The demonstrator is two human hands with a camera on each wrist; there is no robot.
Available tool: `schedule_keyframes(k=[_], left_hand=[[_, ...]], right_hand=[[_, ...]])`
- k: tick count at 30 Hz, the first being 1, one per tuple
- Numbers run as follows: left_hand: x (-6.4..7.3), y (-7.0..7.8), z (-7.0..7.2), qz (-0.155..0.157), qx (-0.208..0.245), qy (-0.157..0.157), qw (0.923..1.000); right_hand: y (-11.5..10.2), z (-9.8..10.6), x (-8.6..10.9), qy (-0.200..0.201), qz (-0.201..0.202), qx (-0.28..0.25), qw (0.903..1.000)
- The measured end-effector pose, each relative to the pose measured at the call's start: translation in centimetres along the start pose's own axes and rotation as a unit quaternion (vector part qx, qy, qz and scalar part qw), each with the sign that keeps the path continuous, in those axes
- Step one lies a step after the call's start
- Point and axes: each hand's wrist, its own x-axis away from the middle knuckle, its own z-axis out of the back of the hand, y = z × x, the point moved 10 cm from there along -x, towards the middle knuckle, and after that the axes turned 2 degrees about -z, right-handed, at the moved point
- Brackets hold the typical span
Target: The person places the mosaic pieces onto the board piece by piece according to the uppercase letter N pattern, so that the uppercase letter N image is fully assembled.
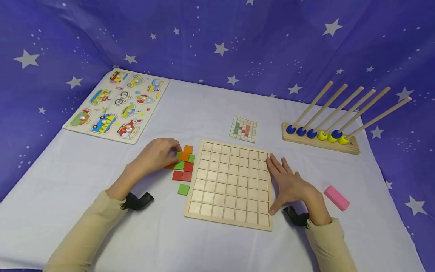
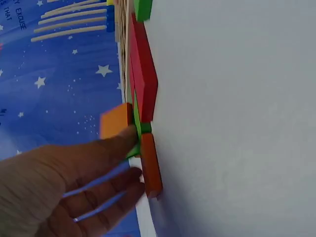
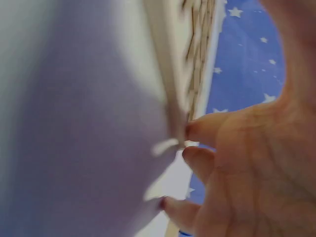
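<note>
A wooden grid board (image 1: 231, 223) with square recesses lies on the white tablecloth. At its left side is a cluster of small square tiles, with red tiles (image 1: 182, 176), green ones and orange ones, some overlapping. My left hand (image 1: 158, 155) is at this cluster and pinches an orange tile (image 1: 184, 156) above the green tiles. That orange tile (image 2: 116, 121) looks raised and slightly blurred in the left wrist view, the index fingertip hidden. A single green tile (image 1: 184, 189) lies apart, nearer me. My right hand (image 1: 289, 183), fingers spread, touches the board's right edge.
Behind the board lies a small pattern card (image 1: 243, 129) with green and red squares. A vehicle puzzle (image 1: 117, 105) is at the back left. At the back right stands a peg rack (image 1: 321, 139) with blue and yellow beads. A pink block (image 1: 336, 198) lies right of my right hand.
</note>
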Motion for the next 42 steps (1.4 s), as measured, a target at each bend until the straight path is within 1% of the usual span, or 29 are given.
schedule_keyframes(k=[3, 6, 7, 9, 11, 13, 15, 20, 24, 29, 31, 33, 36, 42], left_hand=[[-0.7, -0.8, -0.6, 0.011, 0.073, -0.025, 0.9969], [-1.4, -2.0, -1.2, 0.027, 0.139, -0.04, 0.9891], [-1.6, -2.4, -1.3, 0.033, 0.15, -0.039, 0.9874], [-1.9, -3.1, -1.2, 0.044, 0.157, -0.03, 0.9862], [-2.1, -3.3, -1.0, 0.049, 0.158, -0.02, 0.986], [-2.4, -3.2, -0.9, 0.049, 0.157, -0.01, 0.9864], [-2.8, -2.6, -1.0, 0.038, 0.158, -0.006, 0.9866], [-4.1, -0.2, -1.4, 0.0, 0.16, -0.001, 0.9871], [-4.7, 1.5, -2.0, -0.022, 0.179, 0.003, 0.9836], [-4.8, 3.8, -3.5, -0.059, 0.21, -0.02, 0.9757], [-4.7, 4.6, -4.0, -0.071, 0.216, -0.032, 0.9734], [-4.6, 5.2, -4.4, -0.081, 0.216, -0.04, 0.9721], [-4.6, 6.0, -4.9, -0.097, 0.205, -0.05, 0.9726], [-4.4, 6.7, -5.1, -0.126, 0.187, -0.054, 0.9727]], right_hand=[[-0.2, 0.2, 0.1, -0.003, -0.002, 0.002, 1.0], [-0.2, 0.3, 0.1, -0.004, -0.004, 0.001, 1.0], [-0.2, 0.3, 0.1, -0.004, -0.005, 0.001, 1.0], [-0.3, 0.3, 0.1, -0.002, -0.004, 0.001, 1.0], [-0.3, 0.4, 0.2, -0.001, -0.004, 0.002, 1.0], [-0.3, 0.5, 0.2, 0.003, -0.002, 0.001, 1.0], [-0.3, 0.5, 0.2, 0.004, -0.001, 0.0, 1.0], [-0.2, 0.5, 0.2, 0.003, -0.001, -0.003, 1.0], [-0.1, 0.4, 0.2, 0.001, 0.0, -0.003, 1.0], [-0.2, 0.4, 0.1, 0.001, 0.002, -0.003, 1.0], [-0.2, 0.4, 0.1, 0.001, 0.003, -0.002, 1.0], [-0.2, 0.3, 0.1, 0.0, 0.003, -0.002, 1.0], [-0.2, 0.2, 0.0, -0.002, 0.004, -0.001, 1.0], [-0.3, 0.2, -0.1, -0.003, 0.005, 0.002, 1.0]])
